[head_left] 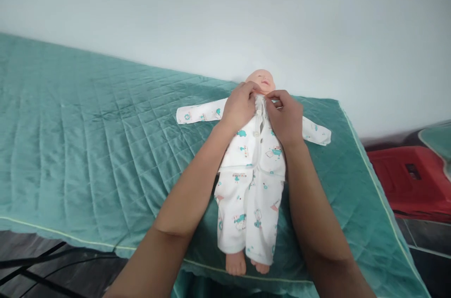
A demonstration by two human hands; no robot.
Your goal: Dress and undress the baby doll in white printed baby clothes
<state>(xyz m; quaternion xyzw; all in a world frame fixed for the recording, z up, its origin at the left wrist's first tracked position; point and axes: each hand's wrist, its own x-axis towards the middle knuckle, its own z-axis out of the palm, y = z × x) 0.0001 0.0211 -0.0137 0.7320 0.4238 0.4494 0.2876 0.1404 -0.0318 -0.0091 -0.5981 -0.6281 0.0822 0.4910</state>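
Note:
A baby doll lies on its back, feet toward me, dressed in a white printed jacket and matching trousers. Its sleeves spread out to both sides. At the jacket's neckline, my left hand has its fingers closed on the collar edge just under the doll's chin. Opposite it, my right hand pinches the other side of the collar. The front edges meet at the top, with a narrow gap lower down beside the buttons. My fingertips partly hide the collar.
A green quilted cover lies under the doll and reaches far to the left. Behind it stands a pale wall. To the right, below the cover's edge, is a red plastic stool. Black metal bars show at lower left.

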